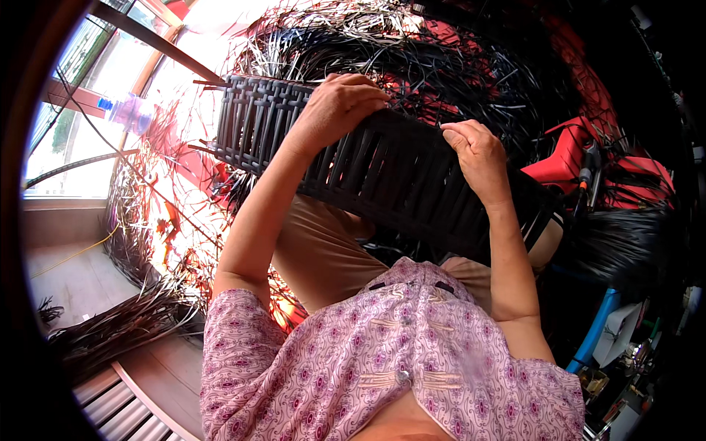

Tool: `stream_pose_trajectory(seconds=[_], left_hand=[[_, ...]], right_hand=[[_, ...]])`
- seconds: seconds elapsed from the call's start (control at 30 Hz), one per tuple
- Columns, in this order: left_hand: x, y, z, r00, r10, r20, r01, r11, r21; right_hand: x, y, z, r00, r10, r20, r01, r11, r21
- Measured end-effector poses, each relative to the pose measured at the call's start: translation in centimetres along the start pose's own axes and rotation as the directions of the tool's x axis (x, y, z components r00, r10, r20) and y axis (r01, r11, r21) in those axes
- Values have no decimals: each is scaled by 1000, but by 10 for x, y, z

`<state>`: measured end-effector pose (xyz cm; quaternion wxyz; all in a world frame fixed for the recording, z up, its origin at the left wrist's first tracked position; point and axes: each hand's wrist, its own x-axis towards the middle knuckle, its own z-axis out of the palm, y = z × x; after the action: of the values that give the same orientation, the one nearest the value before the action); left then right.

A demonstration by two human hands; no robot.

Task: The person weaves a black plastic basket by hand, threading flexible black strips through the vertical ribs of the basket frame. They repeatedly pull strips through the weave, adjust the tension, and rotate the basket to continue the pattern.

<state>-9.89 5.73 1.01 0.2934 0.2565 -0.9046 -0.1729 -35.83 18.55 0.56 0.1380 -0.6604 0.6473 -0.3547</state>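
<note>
A long black woven panel [254, 125] of flat plastic-looking strips lies across my lap, slanting from upper left to lower right. Bare rod ends stick out at its left side. My left hand [342, 106] is closed over the panel's far edge near the middle, fingers bent down and their tips partly hidden. Farther right, my right hand [478, 154] is closed in a pinch just above the same edge, thumb against forefinger. Whatever sits in that pinch is too dark and small to make out.
Loose dark strips [323, 55] heap up beyond the panel. At the right are a red plastic stool [562, 154], a hand tool with an orange part [585, 176], a strip bundle [621, 239] and a blue tube [597, 327]. Another bundle [121, 323] lies lower left; a clear bottle [131, 114] is by the window.
</note>
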Motion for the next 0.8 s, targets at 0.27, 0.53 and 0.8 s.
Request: stream_pose_trajectory(seconds=[0.27, 0.53, 0.8], left_hand=[[19, 37, 33, 964, 219, 153, -251, 938, 237], [26, 46, 30, 915, 261, 309, -372, 842, 391], [19, 45, 42, 934, 307, 184, -357, 837, 416]], right_hand=[[0, -5, 6, 950, -286, -126, 248, 935, -252], [4, 5, 3, 944, -319, -82, 294, 928, -230], [-16, 15, -23, 942, -329, -64, 291, 898, -331]])
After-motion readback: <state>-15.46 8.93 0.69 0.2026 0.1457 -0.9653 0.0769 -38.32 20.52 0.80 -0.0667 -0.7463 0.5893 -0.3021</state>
